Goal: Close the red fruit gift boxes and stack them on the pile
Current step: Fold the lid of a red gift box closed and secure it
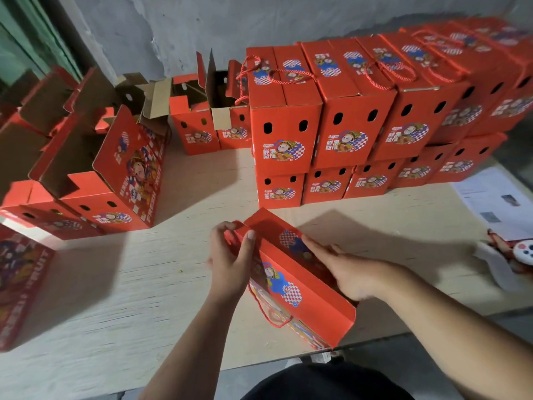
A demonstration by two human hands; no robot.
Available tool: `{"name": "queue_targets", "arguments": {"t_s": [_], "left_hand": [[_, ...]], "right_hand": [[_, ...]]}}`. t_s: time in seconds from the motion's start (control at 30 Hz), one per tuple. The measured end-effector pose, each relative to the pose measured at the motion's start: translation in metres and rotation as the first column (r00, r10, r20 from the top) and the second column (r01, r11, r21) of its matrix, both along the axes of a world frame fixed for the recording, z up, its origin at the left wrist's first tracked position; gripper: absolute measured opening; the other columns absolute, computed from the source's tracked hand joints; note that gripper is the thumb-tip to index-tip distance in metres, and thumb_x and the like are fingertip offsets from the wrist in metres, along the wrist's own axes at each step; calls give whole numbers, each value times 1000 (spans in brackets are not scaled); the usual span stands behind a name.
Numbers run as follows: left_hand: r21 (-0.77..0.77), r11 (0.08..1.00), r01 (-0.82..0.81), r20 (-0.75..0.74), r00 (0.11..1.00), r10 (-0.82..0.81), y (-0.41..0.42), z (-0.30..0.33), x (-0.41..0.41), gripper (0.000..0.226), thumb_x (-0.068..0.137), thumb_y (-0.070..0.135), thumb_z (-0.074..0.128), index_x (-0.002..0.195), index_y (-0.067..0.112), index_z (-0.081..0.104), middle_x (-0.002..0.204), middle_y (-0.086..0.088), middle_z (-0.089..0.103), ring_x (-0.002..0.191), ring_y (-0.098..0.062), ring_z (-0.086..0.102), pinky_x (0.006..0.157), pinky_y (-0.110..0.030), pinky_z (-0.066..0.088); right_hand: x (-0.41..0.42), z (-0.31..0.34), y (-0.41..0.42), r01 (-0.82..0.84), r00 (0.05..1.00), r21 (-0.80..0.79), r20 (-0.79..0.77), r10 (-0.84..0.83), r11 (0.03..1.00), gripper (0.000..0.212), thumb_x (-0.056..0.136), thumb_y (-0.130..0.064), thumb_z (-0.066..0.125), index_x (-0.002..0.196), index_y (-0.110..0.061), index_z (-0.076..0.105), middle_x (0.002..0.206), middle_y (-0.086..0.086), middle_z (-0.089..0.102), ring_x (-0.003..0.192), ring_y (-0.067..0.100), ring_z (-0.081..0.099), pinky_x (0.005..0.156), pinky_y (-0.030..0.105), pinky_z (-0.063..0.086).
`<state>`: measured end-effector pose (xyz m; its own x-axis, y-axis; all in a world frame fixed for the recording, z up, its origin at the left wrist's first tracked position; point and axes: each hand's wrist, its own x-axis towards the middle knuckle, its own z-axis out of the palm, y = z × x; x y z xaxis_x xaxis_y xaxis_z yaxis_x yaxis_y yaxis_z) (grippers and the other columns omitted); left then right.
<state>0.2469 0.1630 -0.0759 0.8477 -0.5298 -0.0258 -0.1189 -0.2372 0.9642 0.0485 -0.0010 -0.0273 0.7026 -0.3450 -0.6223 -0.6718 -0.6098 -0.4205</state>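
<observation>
Right now both hands are on one red gift box (291,280), which sits on the pale wooden table (144,284) near its front edge, directly between the two forearms. The left hand (230,255) grips the box's far left corner — thumb laid over the top flap, fingers curled around the end panel. The right hand (349,269) lies along the other side with its fingers nearly straight, pressing flat against the right-hand top flap, which stands raised. A red rope handle (271,316) hangs down the near side of the box.

Behind the box, well apart from the hands, the pile of closed boxes (354,122) runs in a row two layers high toward the right. To the left stand several open boxes (115,180) with their flaps up — more sit further back by the wall (202,24). Some printed papers (496,197) lie at the table's right edge.
</observation>
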Motion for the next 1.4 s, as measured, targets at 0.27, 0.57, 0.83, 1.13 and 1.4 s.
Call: {"name": "queue_targets", "arguments": {"t_s": [0.27,0.57,0.83,1.13,1.4], "left_hand": [[218,974,55,295,948,-119,2,-6,2,47,91,81,36,132,58,42,123,27,48,122,0,44,104,-41,21],[550,790,271,525,624,-579,22,-14,25,115,61,105,51,154,40,34,168,0,20,157,-35,8,125,-64,8],[671,649,358,577,297,-760,4,7,65,121,45,92,77,145,31,48,140,5,50,125,-24,47,113,-47,41],[452,847,279,610,596,-522,17,-14,-8,120,59,99,61,143,14,55,139,-4,51,119,-24,48,100,-40,42],[187,954,235,437,850,-295,5,-2,14,80,83,72,69,148,30,49,155,11,37,140,-18,45,111,-42,45]], "right_hand": [[-8,-6,4,223,888,256,345,-304,941,60,92,-62,65,140,-76,31,147,-31,51,134,0,52,112,42,48],[-21,9,13,220,920,-83,349,-178,972,55,102,-68,33,153,-46,34,139,-17,61,119,11,64,97,38,57],[-23,-1,17,177,929,-306,366,-56,936,64,96,-74,27,151,-43,36,143,-16,58,115,17,66,86,34,56],[-35,-23,-24,117,972,-523,236,11,844,84,89,-83,21,161,-42,27,157,-8,45,137,22,46,109,37,40],[-30,-20,-29,153,983,-347,150,-106,925,88,80,-95,13,156,-56,-7,169,-18,3,153,25,11,123,48,23]]}}
